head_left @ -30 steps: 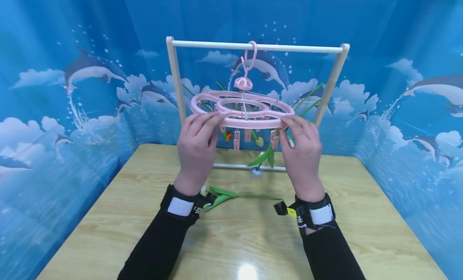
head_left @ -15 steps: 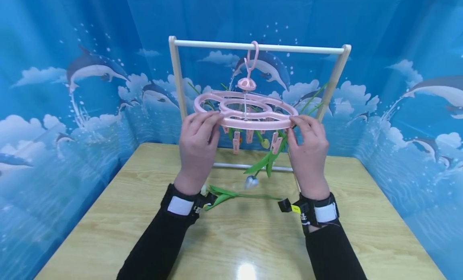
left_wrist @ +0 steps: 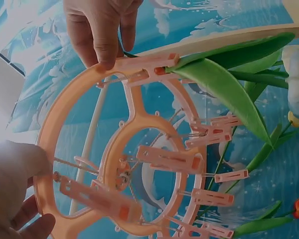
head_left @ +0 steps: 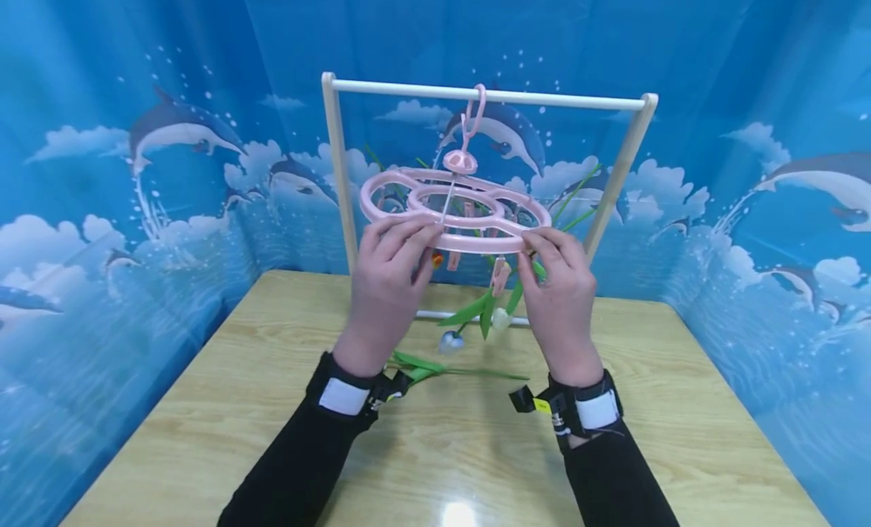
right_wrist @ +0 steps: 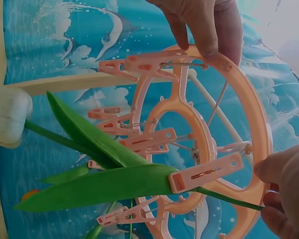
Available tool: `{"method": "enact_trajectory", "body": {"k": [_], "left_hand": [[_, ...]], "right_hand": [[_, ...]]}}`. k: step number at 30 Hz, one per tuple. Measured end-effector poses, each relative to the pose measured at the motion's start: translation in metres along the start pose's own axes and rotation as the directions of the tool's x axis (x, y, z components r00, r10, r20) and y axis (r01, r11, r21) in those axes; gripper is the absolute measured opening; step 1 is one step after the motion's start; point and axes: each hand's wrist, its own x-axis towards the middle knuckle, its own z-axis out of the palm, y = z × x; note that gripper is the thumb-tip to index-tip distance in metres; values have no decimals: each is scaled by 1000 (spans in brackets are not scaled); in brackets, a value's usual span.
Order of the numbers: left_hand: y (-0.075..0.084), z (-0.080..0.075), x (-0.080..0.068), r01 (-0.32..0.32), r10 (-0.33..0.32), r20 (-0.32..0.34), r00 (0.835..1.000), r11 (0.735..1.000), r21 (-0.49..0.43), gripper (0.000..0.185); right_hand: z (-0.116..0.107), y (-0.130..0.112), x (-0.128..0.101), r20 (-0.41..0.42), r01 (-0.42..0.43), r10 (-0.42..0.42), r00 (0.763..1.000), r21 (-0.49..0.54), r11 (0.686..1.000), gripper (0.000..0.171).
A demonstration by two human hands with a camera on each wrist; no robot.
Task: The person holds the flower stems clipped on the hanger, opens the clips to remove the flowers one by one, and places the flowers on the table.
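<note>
A pink round clip hanger point(head_left: 476, 244) hangs by its hook point(head_left: 480, 107) from the rack's top bar, its ring tilted with the near side low. My left hand point(head_left: 388, 281) pinches the near rim at the left; my right hand point(head_left: 563, 289) pinches it further right. Several pink clothespins point(right_wrist: 207, 173) dangle beneath the ring. One of them grips an artificial tulip, its green leaves point(right_wrist: 104, 186) spreading below my right hand. In the head view, a pale blue tulip point(head_left: 451, 342) and a white tulip point(head_left: 501, 319) hang head down under the ring.
A wooden rack point(head_left: 621, 175) with white bars stands at the back of the wooden table point(head_left: 646, 406). Another tulip stem point(head_left: 483, 373) with green leaves lies on the table, partly behind my left wrist. Dolphin-print curtains point(head_left: 170, 285) enclose the back and sides.
The ring has turned and its near rim has dipped. My left hand has shifted right; my right hand went right, then back left. The hanging blue tulip has swung left, and a white one now shows.
</note>
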Motion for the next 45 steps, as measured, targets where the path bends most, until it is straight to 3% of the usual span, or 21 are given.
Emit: {"method": "enact_trajectory", "body": {"k": [11,23,28,32,39,45], "left_hand": [[-3,-6,-1,35,-36,-9,999,998,-42,25],[-11,-5,-2,76,-78,-9,997,993,-85,26],[-12,-6,-2,89,-87,18,996,993,-79,26],[-11,-5,-1,77,-77,2,997,994,-74,26],[-8,-6,-1,-14,11,-36,999,997,-80,22],[-5,-4,0,-19,16,-47,999,997,-72,23]], "right_hand": [[3,-4,0,-39,6,-6,999,5,1000,24],[-4,11,0,-6,-73,73,997,-14,997,29],[-3,9,0,-62,-56,56,997,-6,998,26],[-3,5,0,-95,-36,34,995,-20,999,25],[-4,1,0,-99,-3,-2,995,-55,998,26],[-5,-1,0,-109,19,-26,994,-58,998,25]]}}
